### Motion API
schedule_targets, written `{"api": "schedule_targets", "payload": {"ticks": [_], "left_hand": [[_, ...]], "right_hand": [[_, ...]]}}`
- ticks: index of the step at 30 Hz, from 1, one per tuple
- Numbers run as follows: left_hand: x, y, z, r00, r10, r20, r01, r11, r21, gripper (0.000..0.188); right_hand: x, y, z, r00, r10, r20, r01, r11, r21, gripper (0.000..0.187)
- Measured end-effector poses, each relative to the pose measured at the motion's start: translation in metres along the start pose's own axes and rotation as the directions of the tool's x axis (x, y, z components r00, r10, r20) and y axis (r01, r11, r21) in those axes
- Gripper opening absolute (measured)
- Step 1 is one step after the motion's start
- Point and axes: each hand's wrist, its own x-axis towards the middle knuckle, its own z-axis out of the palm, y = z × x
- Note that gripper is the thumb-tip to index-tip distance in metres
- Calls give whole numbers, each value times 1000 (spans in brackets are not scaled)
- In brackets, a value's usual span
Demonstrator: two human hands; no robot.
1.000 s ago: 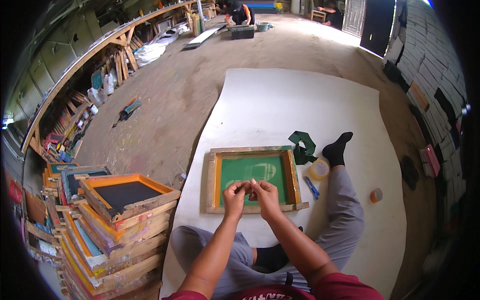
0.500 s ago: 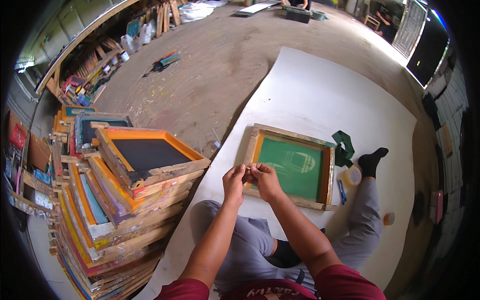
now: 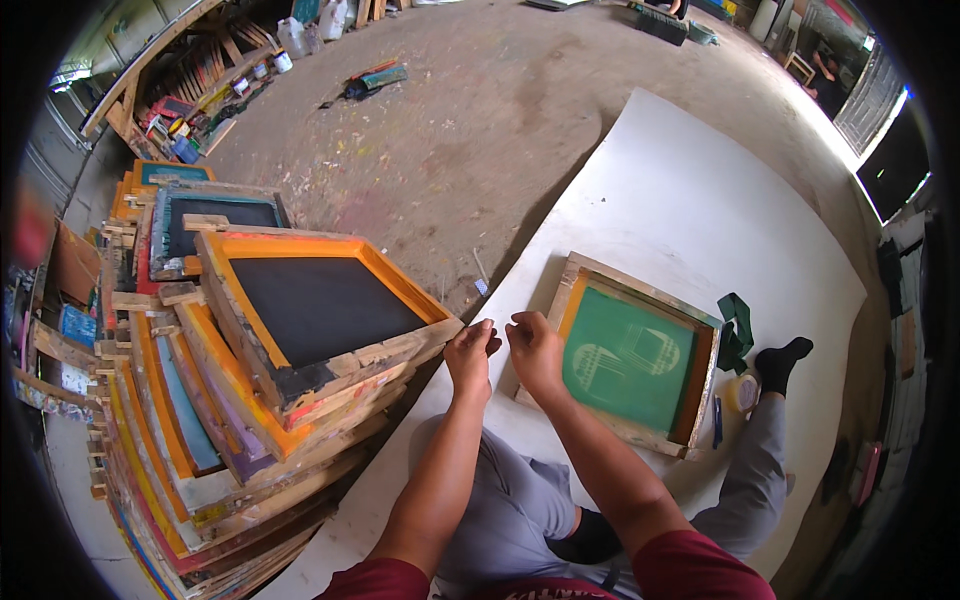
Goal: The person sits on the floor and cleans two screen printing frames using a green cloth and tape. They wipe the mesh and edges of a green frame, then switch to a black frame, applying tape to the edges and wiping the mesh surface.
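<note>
Above my folded leg, my left hand (image 3: 471,360) and my right hand (image 3: 536,352) are raised a small gap apart, both with fingers curled and thumbs bent in as in a pinch. Whatever the fingertips hold, if anything, is too small to make out. Behind and right of the right hand, a wooden-framed printing screen (image 3: 632,349) with green mesh and pale motifs lies on a white sheet (image 3: 720,190). Past its right side are a dark green strip (image 3: 737,335), a roll of clear tape (image 3: 742,393) and a slim blue cutter-like tool (image 3: 718,424).
A tall stack of paint-stained wooden screens (image 3: 330,300) rises close on my left, its top corner near my left hand. My outstretched foot (image 3: 782,362) rests beside the tape. Paint containers (image 3: 182,140) line the far left. Another person (image 3: 828,75) sits far off at right.
My hands, together at the fingertips before, have drawn slightly apart. The view has swung left, so the screen and sheet appear farther right.
</note>
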Motion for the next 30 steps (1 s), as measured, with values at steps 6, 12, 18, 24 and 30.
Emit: {"api": "schedule_targets", "payload": {"ticks": [6,12,18,24,30], "left_hand": [[11,-11,-5,997,51,62,-44,993,-107,22],[7,-8,-3,993,68,102,-58,994,-98,28],[8,-7,-1,997,41,69,-34,995,-92,30],[11,-17,-2,970,238,-47,-239,971,-11,26],[8,-20,-1,962,268,54,-274,951,146,19]], "right_hand": [[-2,-13,13,997,-81,18,82,996,-27,13],[2,-7,23,998,-52,-27,53,998,23,10],[4,-4,26,999,-37,6,37,999,-16,8],[7,-4,17,996,-89,9,90,995,-53,4],[4,-8,13,980,-143,136,155,985,-79,6]]}}
